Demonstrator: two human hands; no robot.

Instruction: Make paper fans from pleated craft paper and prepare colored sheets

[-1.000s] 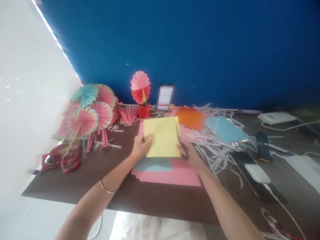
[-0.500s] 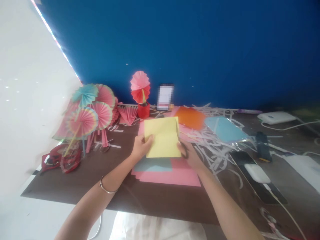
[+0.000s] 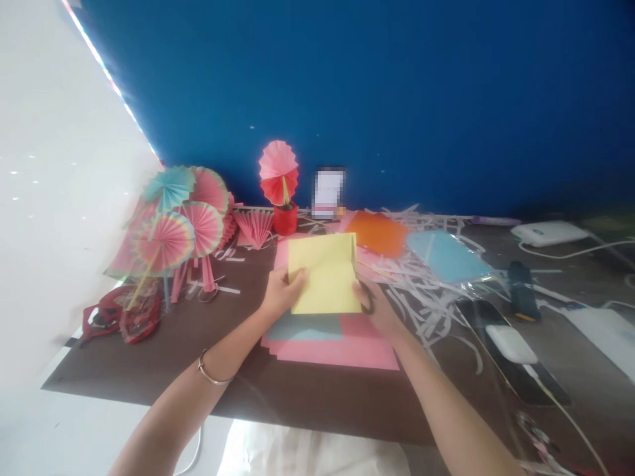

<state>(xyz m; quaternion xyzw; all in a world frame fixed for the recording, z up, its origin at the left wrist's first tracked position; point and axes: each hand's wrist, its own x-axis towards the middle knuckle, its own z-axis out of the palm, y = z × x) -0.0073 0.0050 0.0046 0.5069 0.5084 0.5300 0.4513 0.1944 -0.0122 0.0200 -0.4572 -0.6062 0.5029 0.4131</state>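
The yellow paper [image 3: 325, 274] was held up above the middle of the table [image 3: 322, 396], over a blue-grey sheet [image 3: 310, 328] that lay on pink sheets [image 3: 362, 357]. The left hand [image 3: 282, 292] gripped its left edge, thumb on top; the right hand [image 3: 380, 305], at the right edge, was closed around dark-handled scissors [image 3: 368, 299], whose blades were too unclear to judge as parted or together. Behind the paper stood a red pot [image 3: 285, 220] with a pleated pink-and-red rosette [image 3: 278, 165], and orange paper [image 3: 378, 235] lay to its right. Farther out, white paper strips [image 3: 411, 307] spread rightward near a black phone [image 3: 496, 350], while pleated fans [image 3: 163, 243] clustered at left.
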